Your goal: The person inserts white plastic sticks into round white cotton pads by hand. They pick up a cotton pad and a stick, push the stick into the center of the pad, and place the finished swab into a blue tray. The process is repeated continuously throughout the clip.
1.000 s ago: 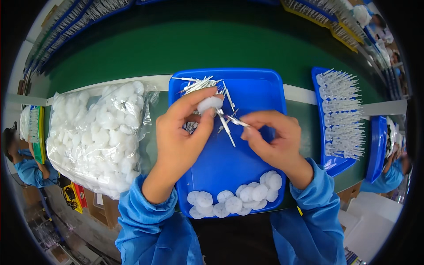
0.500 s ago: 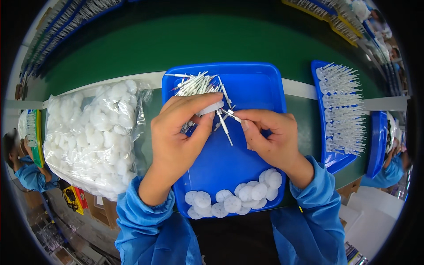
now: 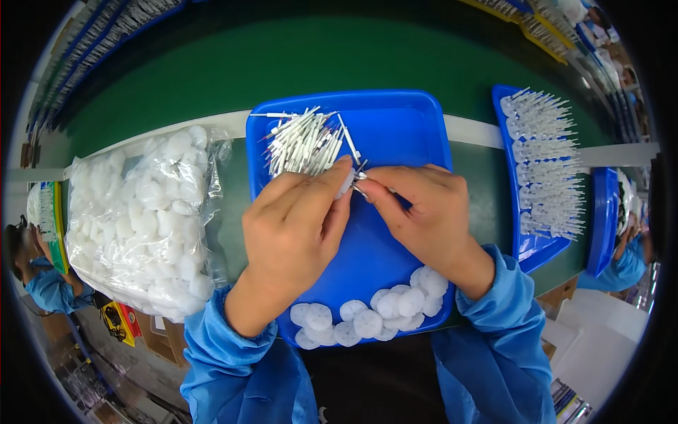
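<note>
Over the blue tray (image 3: 399, 138), my left hand (image 3: 291, 225) is closed around a translucent white plastic disc (image 3: 345, 184), held on edge between thumb and fingers. My right hand (image 3: 427, 212) meets it from the right, its thumb and forefinger pinched on a thin white rod that the fingertips mostly hide. The pinch touches or nearly touches the disc's face. Just beyond my left hand lies a heap of thin white rods (image 3: 305, 145) with dark tips. One loose rod (image 3: 349, 138) leans at the heap's right side. Several white discs (image 3: 368, 324) line the tray's near edge.
A clear plastic bag full of white discs (image 3: 141, 219) lies left of the tray. To the right, a blue tray (image 3: 533, 258) holds rows of discs with rods standing in them. Other people in blue sleeves (image 3: 53, 288) work at both far sides.
My right hand has come closer to my left, and its fingertips now meet at the disc. The rods that hung loosely about the fingers no longer show below them.
</note>
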`<state>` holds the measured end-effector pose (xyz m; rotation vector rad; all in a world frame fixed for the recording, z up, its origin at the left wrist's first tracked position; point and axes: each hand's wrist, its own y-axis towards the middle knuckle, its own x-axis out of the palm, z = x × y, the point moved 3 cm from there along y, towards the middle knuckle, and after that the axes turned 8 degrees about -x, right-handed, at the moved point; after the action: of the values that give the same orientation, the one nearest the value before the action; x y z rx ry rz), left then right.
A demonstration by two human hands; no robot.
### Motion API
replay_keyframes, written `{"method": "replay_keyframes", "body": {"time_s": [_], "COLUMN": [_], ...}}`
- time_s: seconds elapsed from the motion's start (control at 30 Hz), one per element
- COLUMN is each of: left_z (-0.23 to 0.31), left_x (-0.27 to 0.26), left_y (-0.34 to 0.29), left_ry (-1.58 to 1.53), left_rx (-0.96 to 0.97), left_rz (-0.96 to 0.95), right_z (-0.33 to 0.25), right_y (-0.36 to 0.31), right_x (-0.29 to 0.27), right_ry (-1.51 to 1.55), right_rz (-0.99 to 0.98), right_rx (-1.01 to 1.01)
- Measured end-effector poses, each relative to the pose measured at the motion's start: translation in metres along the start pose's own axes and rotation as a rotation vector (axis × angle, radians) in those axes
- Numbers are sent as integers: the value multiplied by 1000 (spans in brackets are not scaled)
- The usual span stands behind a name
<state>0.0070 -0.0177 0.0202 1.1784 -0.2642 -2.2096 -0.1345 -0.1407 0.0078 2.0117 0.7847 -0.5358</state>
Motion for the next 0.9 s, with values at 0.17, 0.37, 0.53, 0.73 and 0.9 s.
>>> {"method": "replay_keyframes", "body": {"time_s": [0.17, 0.37, 0.53, 0.73, 0.9], "left_z": [1, -15, -12, -3, 0], "left_x": [4, 5, -2, 0, 0], "left_y": [-5, 4, 6, 6, 3], "left_ry": [-50, -453, -316, -264, -248], "left_rx": [-106, -264, -91, 96, 72], "left_rz": [-50, -98, -114, -39, -27], "right_z": [0, 3, 10, 8, 10], "right_y": [0, 2, 3, -9, -12], "right_x": [3, -3, -5, -3, -2], "right_ry": [-19, 177, 471, 698, 684], "right_rz": [-17, 10, 2, -30, -26], "right_rx": [-17, 61, 110, 315, 288]}}
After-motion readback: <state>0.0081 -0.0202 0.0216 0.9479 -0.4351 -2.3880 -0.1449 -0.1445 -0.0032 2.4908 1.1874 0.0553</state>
